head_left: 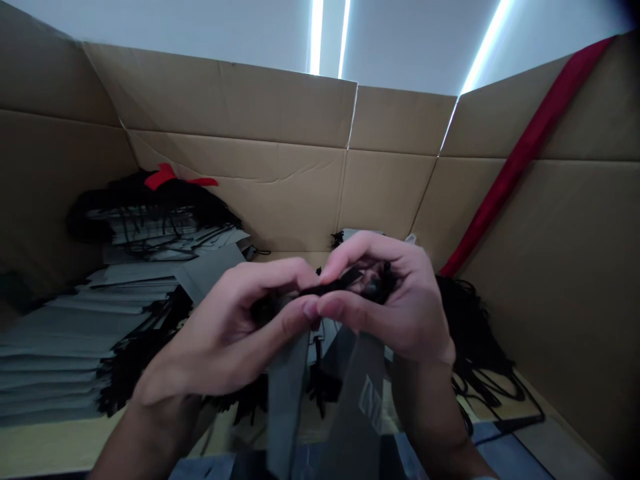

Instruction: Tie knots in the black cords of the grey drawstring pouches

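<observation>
Strip (334, 286), black, narrow, soft-looking, pinched at centre by left hand (227, 337) and right hand (407, 303), long axis crosswise, right end raised; two flat, grey, card-like panels (356, 407) hanging just beneath, long axes near-vertical.

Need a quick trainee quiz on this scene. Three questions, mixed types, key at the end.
1. Multiple choice: what is between the fingers of the left hand and right hand?
A) a wooden stick
B) black cord-like material
C) a white paper cup

2. True or false: a long dark red strip slants across the brown cardboard wall on the picture's right.

3. Fill in: the large layered stack of flat grey pieces sits on the ____ side of the picture.

Key: 1. B; 2. True; 3. left
</observation>
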Action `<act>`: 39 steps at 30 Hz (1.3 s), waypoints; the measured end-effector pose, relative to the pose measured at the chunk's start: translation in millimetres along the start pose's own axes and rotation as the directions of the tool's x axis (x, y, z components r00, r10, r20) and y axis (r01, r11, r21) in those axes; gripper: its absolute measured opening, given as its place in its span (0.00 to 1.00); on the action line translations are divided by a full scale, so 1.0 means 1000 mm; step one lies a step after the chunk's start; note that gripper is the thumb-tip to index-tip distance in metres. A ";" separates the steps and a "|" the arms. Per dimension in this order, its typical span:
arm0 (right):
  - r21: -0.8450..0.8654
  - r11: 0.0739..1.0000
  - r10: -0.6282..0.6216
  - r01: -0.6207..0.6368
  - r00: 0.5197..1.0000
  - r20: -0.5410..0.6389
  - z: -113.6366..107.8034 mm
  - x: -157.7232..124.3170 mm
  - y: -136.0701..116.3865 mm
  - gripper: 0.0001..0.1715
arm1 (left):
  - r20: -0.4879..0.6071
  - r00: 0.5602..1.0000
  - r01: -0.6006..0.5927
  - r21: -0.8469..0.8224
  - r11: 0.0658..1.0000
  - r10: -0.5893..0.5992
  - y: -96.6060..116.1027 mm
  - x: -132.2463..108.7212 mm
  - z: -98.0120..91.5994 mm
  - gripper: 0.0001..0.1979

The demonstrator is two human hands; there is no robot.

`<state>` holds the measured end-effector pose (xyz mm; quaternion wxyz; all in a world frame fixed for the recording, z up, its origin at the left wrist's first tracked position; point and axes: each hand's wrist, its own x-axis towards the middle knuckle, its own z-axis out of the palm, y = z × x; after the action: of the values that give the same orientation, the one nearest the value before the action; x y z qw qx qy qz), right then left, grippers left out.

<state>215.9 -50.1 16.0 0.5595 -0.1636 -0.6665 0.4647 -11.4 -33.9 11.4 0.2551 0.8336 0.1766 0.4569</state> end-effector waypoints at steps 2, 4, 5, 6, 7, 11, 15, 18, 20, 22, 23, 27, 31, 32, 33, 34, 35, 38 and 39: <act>-0.118 0.993 -0.034 0.028 0.998 -0.050 -0.004 -0.002 -0.006 0.24 | -0.019 0.999 -0.035 0.004 0.999 0.035 -0.003 0.003 -0.002 0.08; -0.210 0.977 -0.057 0.041 0.996 -0.071 -0.006 -0.006 -0.012 0.25 | -0.031 0.998 -0.051 -0.001 0.999 0.051 -0.005 0.006 -0.004 0.03; -0.245 0.969 -0.064 0.040 0.994 -0.089 -0.006 -0.008 -0.015 0.25 | -0.037 0.998 -0.052 0.011 0.999 0.052 -0.006 0.006 -0.004 0.04; -0.272 0.962 -0.067 0.033 0.991 -0.115 -0.005 -0.009 -0.018 0.24 | -0.040 0.998 -0.054 0.031 0.998 0.055 -0.006 0.007 -0.005 0.05; -0.290 0.957 -0.066 0.023 0.988 -0.140 -0.004 -0.011 -0.019 0.23 | -0.046 0.997 -0.062 0.057 0.996 0.064 -0.006 0.007 -0.005 0.05; -0.312 0.949 -0.034 -0.037 0.975 -0.221 0.000 -0.011 -0.022 0.21 | -0.115 0.984 -0.109 0.207 0.972 0.134 -0.005 0.004 -0.007 0.05; -0.328 0.941 0.001 -0.086 0.968 -0.251 0.003 -0.007 -0.020 0.16 | -0.143 0.956 -0.202 0.305 0.931 0.255 -0.004 0.002 -0.005 0.06; -0.372 0.921 0.004 -0.111 0.961 -0.277 0.006 -0.006 -0.019 0.17 | -0.146 0.951 -0.216 0.317 0.924 0.272 -0.001 0.001 -0.002 0.07; -0.381 0.918 0.000 -0.113 0.959 -0.283 0.006 -0.006 -0.019 0.16 | -0.147 0.954 -0.210 0.300 0.931 0.263 0.000 0.001 -0.001 0.07; -0.367 0.924 -0.001 -0.107 0.960 -0.281 0.006 -0.007 -0.019 0.16 | -0.157 0.958 -0.189 0.283 0.940 0.240 0.000 0.001 -0.001 0.07; -0.359 0.927 0.005 -0.109 0.960 -0.279 0.006 -0.007 -0.019 0.16 | -0.166 0.960 -0.175 0.277 0.945 0.226 0.000 0.001 -0.001 0.06; -0.342 0.930 0.043 -0.134 0.964 -0.262 0.004 -0.010 -0.021 0.15 | -0.178 0.959 -0.171 0.254 0.952 0.220 0.000 0.001 -0.003 0.08; -0.366 0.920 0.053 -0.140 0.970 -0.238 0.001 -0.011 -0.025 0.15 | -0.168 0.962 -0.173 0.235 0.956 0.216 0.000 0.002 -0.004 0.12; -0.377 0.916 0.047 -0.137 0.970 -0.240 0.000 -0.011 -0.026 0.15 | -0.170 0.964 -0.161 0.232 0.959 0.203 0.000 0.002 -0.004 0.12; -0.388 0.912 0.037 -0.132 0.969 -0.244 -0.001 -0.011 -0.027 0.15 | -0.175 0.967 -0.143 0.229 0.963 0.186 0.001 0.002 -0.003 0.11; -0.396 0.910 0.024 -0.123 0.969 -0.246 -0.002 -0.012 -0.028 0.16 | -0.185 0.969 -0.121 0.225 0.967 0.164 0.001 0.002 -0.003 0.10; -0.402 0.909 0.012 -0.112 0.970 -0.243 -0.003 -0.012 -0.028 0.16 | -0.198 0.970 -0.099 0.222 0.970 0.144 0.001 0.003 -0.003 0.09; -0.435 0.896 -0.016 -0.083 0.976 -0.219 -0.005 -0.012 -0.025 0.16 | -0.213 0.972 -0.049 0.218 0.975 0.097 0.003 0.004 -0.001 0.07; -0.454 0.888 -0.024 -0.076 0.977 -0.210 -0.006 -0.012 -0.024 0.14 | -0.211 0.974 -0.040 0.219 0.975 0.087 0.003 0.004 -0.001 0.06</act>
<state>232.5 -69.0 28.1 0.5656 -0.3484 -0.6924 0.2815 -10.0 -34.1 16.1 0.1284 0.8061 0.2249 0.5322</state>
